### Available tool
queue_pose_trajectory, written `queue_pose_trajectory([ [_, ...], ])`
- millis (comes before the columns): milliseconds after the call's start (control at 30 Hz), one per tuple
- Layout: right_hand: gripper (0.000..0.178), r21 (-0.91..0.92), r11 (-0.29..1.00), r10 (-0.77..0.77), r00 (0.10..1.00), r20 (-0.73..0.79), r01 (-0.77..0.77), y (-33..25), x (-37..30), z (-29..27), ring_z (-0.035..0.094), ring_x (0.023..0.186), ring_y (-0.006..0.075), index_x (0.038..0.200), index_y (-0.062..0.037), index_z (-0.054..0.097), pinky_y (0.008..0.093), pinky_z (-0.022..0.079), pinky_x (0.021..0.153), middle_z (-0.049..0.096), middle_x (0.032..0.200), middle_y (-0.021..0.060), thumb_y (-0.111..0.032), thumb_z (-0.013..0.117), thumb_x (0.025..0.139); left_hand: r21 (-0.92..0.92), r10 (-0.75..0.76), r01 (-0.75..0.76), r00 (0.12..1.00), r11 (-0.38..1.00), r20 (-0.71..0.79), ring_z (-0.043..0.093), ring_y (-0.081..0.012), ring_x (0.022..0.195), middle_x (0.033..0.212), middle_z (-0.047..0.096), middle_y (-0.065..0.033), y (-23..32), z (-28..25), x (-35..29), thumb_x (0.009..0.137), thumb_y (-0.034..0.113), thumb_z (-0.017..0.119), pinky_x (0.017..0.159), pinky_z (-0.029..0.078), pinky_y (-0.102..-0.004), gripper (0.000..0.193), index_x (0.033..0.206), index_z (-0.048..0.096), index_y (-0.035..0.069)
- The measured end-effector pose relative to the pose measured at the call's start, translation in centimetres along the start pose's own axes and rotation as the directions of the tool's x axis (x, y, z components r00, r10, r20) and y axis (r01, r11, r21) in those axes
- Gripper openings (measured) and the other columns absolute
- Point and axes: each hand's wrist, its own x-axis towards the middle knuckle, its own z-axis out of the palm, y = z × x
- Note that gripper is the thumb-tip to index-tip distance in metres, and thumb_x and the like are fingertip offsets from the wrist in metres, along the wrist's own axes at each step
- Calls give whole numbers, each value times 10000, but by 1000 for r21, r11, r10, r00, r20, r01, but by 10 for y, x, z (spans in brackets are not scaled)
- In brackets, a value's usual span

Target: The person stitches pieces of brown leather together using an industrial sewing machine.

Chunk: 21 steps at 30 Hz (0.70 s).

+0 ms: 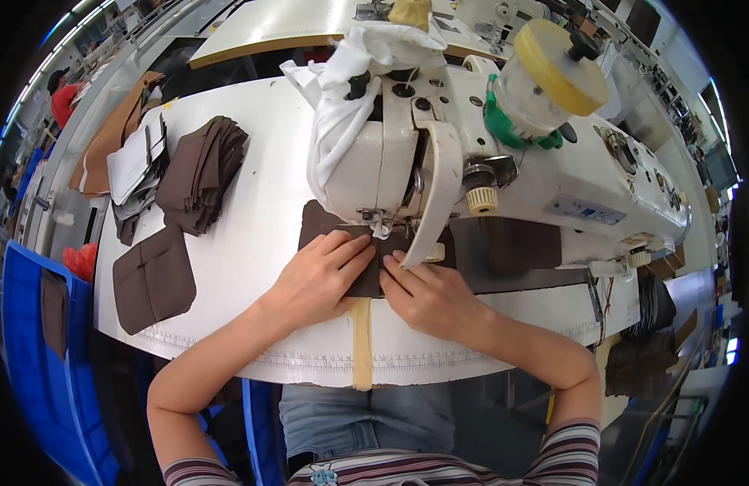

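Brown fabric panel lies flat on the machine bed, its far part at the presser foot, near edge pointing at me. Looks like I'm guiding it through the sewing machine, one hand per side.

Doing it well, as I judge it: light, even pressure from both palms, let the feed pull, steer only. Push or drag and the stitch length likely goes off, or the needle flexes. Line to run should stay square to the foot; watch the edge just ahead of it, not the needle. Fabric should lie flat between the hands; a ripple there could get sewn in as a pleat. Fingertips sit close to the foot on both sides, so that's the main hazard: steer from the sides, no fingers in front of the needle.

Pose: left hand is flattened on the panel's left half, fingers together, angled in toward the foot; pressing, not pinching. Right hand mirrors it on the right half, fingers bent a bit, tips by the lower end of the white curved guard. Its thumb I can't make out. Elbows out wide, forearms converging over the table, wrists low. Needle tip and any stitches: too small to tell.
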Motion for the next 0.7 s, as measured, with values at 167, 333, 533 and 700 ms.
queue_pose_trajectory([
  [167, 199, 93, 996, 5, 993, -116, 6, -3, -9, 4, 656, 925, 219, 875, -6, 647, 293, 574, 736, 665, 922, 106, -95, 647, 697, -146, 187, -195, 980, 970, -63, 628, -227, 957, 993, 657, -99, -3, 0, -12, 667, 82, 672, 777, 558, -320, 302, 958, 660, -2],
  [333, 160, 149, 989, 10, 990, -140, 11, -3, -10, 6, 661, 902, 197, 827, -27, 633, 285, 574, 711, 666, 888, 75, -103, 648, 687, -93, 253, -264, 961, 960, -116, 644, -213, 910, 948, 662, -88, -5, 4, -13, 684, 76, 656, 694, 572, -294, 258, 929, 661, -2],
  [533, 165, 156, 987, -6, 989, -149, 29, -2, -9, 5, 659, 898, 198, 828, -28, 633, 284, 570, 704, 666, 887, 76, -104, 647, 682, -65, 260, -268, 960, 961, -104, 644, -213, 913, 959, 664, -91, -4, 3, -14, 685, 78, 658, 686, 574, -293, 270, 941, 664, -8],
  [700, 176, 131, 991, -19, 991, -131, 36, -2, -9, 1, 654, 896, 203, 836, -24, 634, 294, 565, 727, 662, 929, 81, -112, 644, 684, -115, 114, -120, 992, 986, -53, 649, -252, 947, 1046, 671, -100, 0, -1, -7, 602, 117, 739, 790, 564, -348, 432, 1015, 678, 5],
])
